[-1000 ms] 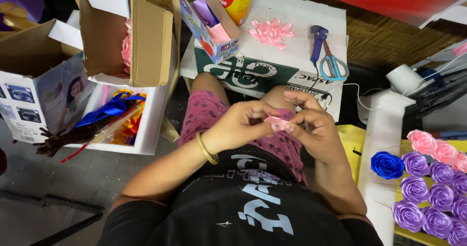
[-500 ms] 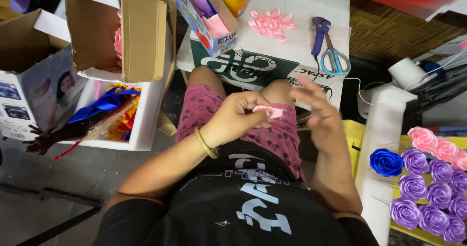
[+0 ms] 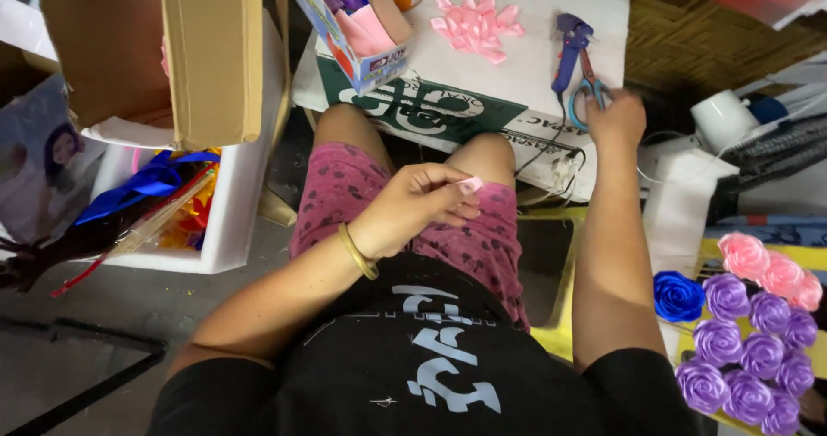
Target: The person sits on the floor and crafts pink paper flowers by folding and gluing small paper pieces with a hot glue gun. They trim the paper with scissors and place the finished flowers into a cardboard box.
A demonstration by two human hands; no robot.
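My left hand [image 3: 413, 208] hovers over my lap and pinches a small folded pink ribbon piece [image 3: 471, 183] between its fingertips. My right hand [image 3: 618, 119] is stretched out to the white board [image 3: 534, 74] in front of my knees. Its fingers touch the blue-handled scissors [image 3: 588, 91], which lie beside a purple glue gun [image 3: 568, 44]. I see the hand from the back, so its grip is hidden. A small pile of pink ribbon pieces [image 3: 478, 24] lies on the board, left of the glue gun.
A small colourful box [image 3: 353, 31] of pink and purple ribbon stands at the board's left. An open cardboard box [image 3: 172, 57] and a white foam box [image 3: 241, 221] with ribbons are on my left. Purple, pink and blue ribbon roses [image 3: 749, 333] lie at the right.
My right hand has left the pink piece and reached forward to the scissors. My left hand keeps the pink piece over my lap.
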